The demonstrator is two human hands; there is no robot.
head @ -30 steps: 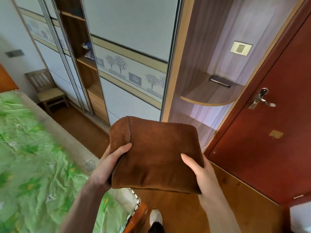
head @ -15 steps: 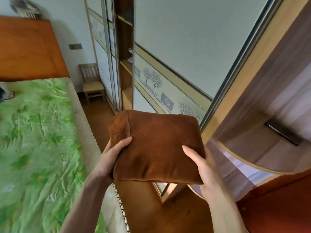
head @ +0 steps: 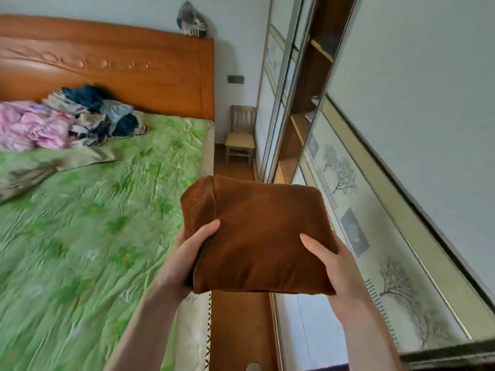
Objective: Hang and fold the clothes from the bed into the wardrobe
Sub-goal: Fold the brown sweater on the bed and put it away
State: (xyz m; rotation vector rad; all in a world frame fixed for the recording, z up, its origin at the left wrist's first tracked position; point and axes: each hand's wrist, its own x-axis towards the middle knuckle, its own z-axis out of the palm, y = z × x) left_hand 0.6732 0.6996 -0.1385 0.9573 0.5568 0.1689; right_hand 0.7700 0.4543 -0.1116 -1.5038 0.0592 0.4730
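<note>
Across the left half of the frame lies the bed point(head: 88, 236), its green leaf-print cover wrinkled, with the orange wooden headboard point(head: 107, 65) along the upper left. Down the right side runs the wardrobe point(head: 401, 156), its pale sliding door printed with a band of bare trees; an open section with wooden shelves point(head: 302, 124) shows at upper centre. A heap of unsorted clothes point(head: 67, 121), pink, blue and patterned, sits on the bed at upper left against the headboard. A small wooden chair point(head: 240, 135) stands by the far wall between bed and wardrobe.

In the lower middle, held up in the air over the strip of floor between bed edge and wardrobe, is the folded brown garment point(head: 257, 236). It is a thick, roughly square bundle, its slightly longer axis running left to right across the frame, its rounded fold facing away from the person and its lower edge toward them. The left hand point(head: 187, 261) clamps its left edge, thumb on top and fingers underneath; the right hand point(head: 332, 263) clasps the lower right corner the same way.

Compared with half a second ago, the bundle and both grips look unchanged, but the view has swung left: the headboard and clothes heap are now visible, and the curved corner shelf has left the frame.
</note>
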